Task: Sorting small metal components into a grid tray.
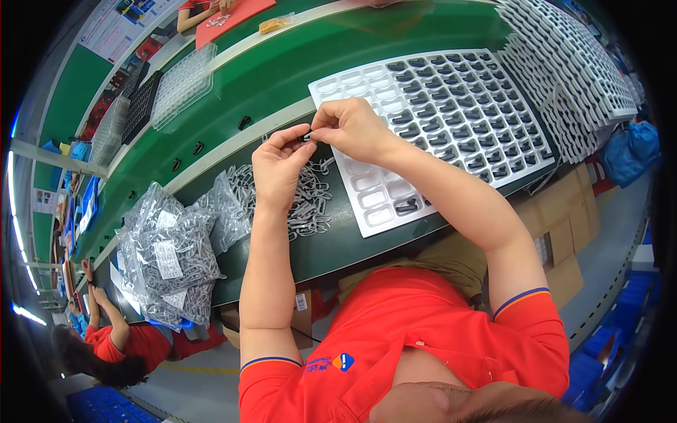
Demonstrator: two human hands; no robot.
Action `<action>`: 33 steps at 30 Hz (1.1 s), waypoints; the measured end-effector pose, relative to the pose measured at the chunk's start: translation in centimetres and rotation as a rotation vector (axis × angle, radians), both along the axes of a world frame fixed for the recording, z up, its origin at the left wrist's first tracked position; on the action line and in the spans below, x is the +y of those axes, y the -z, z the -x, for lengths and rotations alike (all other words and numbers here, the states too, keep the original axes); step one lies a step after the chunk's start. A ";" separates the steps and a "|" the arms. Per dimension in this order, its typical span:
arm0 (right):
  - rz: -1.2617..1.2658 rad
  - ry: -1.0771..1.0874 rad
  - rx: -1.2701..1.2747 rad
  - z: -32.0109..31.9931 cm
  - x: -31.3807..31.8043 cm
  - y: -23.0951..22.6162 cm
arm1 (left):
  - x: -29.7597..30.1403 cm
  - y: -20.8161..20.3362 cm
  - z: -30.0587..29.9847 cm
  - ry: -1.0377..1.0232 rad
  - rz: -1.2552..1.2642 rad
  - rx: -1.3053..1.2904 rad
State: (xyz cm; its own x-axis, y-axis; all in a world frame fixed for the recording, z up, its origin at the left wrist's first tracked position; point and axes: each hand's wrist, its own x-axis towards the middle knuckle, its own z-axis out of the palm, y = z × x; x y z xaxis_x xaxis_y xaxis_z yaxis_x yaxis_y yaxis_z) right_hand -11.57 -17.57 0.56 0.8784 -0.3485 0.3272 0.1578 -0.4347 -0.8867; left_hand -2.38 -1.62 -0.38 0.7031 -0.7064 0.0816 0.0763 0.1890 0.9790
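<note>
Between the fingertips of both my hands is a small black plastic part [306, 137] with a pale bit at its side. My left hand [277, 168] pinches it from the left; my right hand [356, 130] pinches it from the right, fingers closed. The fingers cover most of the part. Below my hands lies a loose heap of small grey looped pieces [310, 201]. Just right of them, a white moulded tray [372, 224] has black parts in many of its compartments; those along its left side are mostly unfilled.
Clear bags of grey pieces [173, 247] lie left of the heap. Several black parts [198, 148] sit spaced along the green conveyor belt [233, 92]. A tall stack of white trays [564, 77] stands at the right. A co-worker in a red shirt [137, 345] is at the left.
</note>
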 end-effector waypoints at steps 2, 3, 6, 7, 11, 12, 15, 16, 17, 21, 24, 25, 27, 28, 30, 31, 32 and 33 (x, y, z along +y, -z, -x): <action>0.000 0.002 0.016 -0.1 0.0 0.0 | -0.1 -0.1 0.2 -0.021 -0.048 -0.093; 0.001 0.005 0.031 -0.2 0.0 0.1 | 0.0 -0.1 0.2 -0.032 -0.072 -0.139; -0.010 0.005 0.058 -0.2 -0.1 0.0 | -0.1 0.0 0.2 -0.039 -0.061 -0.157; -0.019 -0.001 0.069 -0.1 -0.1 -0.1 | -0.1 0.0 0.2 -0.042 -0.057 -0.167; -0.143 -0.093 0.094 -0.3 -0.7 0.3 | 0.0 -0.1 0.2 -0.018 -0.070 -0.197; -0.198 -0.138 0.100 -0.3 -0.9 0.4 | 0.0 -0.1 0.3 -0.012 -0.074 -0.202; -0.288 -0.171 0.136 -0.2 -1.4 0.5 | 0.0 -0.2 0.6 0.018 -0.056 -0.122; -0.331 -0.190 0.156 -0.1 -1.4 0.4 | -0.1 -0.3 0.6 0.026 -0.064 -0.130; -0.341 -0.184 0.145 0.0 -1.3 0.4 | -0.1 -0.4 0.7 0.012 -0.074 -0.165; -0.073 -0.078 0.016 0.4 -0.8 0.8 | -0.8 -0.5 0.0 -0.019 -0.138 -0.342; 0.209 0.123 -0.205 0.4 -2.1 0.9 | -1.8 -1.3 -2.5 -0.137 -0.268 -0.667; 0.204 0.120 -0.209 0.4 -2.3 0.9 | -2.6 -1.5 -4.4 -0.203 -0.330 -0.796; 0.416 0.055 -0.112 0.5 -2.6 0.7 | -3.8 -0.9 -9.2 -0.328 -0.471 -0.947; 0.522 0.022 -0.066 0.4 -2.3 0.5 | -4.0 -0.2 -11.9 -0.356 -0.502 -0.959; 0.619 -0.018 0.021 0.5 -1.0 0.6 | -4.2 1.7 -15.4 -0.359 -0.525 -0.982; 0.718 -0.066 0.110 0.4 0.3 0.6 | -3.9 2.3 -16.6 -0.366 -0.614 -1.025; 0.814 -0.110 0.203 0.1 1.1 0.6 | -4.0 2.7 -17.5 -0.367 -0.701 -1.070; 0.807 -0.093 0.199 -0.3 1.4 0.6 | -4.6 2.3 -17.5 -0.368 -0.786 -1.114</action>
State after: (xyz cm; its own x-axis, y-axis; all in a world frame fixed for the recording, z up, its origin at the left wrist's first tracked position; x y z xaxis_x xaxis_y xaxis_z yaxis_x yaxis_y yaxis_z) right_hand -11.25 -16.15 -0.07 0.9599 0.0033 0.2805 0.0979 -0.9410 -0.3239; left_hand 15.10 -6.18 -2.64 0.6840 -0.6197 0.3848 -0.7295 -0.5874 0.3505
